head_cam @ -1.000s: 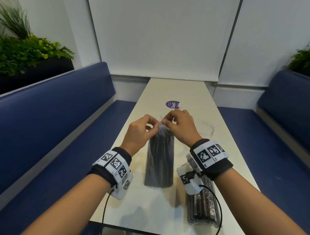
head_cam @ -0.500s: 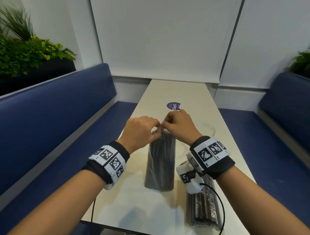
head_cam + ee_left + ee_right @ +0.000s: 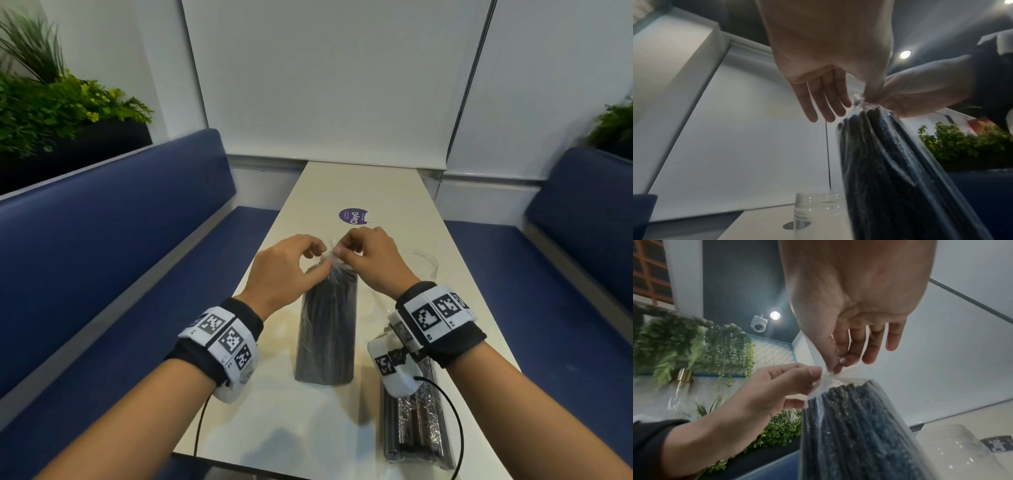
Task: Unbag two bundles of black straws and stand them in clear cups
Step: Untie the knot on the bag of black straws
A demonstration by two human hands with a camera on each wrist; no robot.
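A clear bag of black straws (image 3: 325, 329) stands upright on the white table (image 3: 260, 421). Its twisted top (image 3: 330, 257) is pinched from both sides. My left hand (image 3: 322, 265) pinches the neck with thumb and forefinger, the other fingers loose (image 3: 824, 105). My right hand (image 3: 339, 251) pinches the very tip of the plastic (image 3: 830, 373). A second bag of black straws (image 3: 414, 421) lies flat at the front right, partly under my right wrist. One clear cup (image 3: 423, 267) stands behind my right hand. Another clear cup (image 3: 818, 211) stands just beyond the upright bag.
Blue benches (image 3: 113, 246) run along both sides of the narrow table. A purple sticker (image 3: 354, 216) lies further up the table. Green plants (image 3: 51, 106) sit behind the left bench. The table's near edge (image 3: 274, 469) is close to my forearms.
Both hands have stayed at the bag's top. My left hand has slid a little down onto the neck and its wrist has turned. The bag still stands upright.
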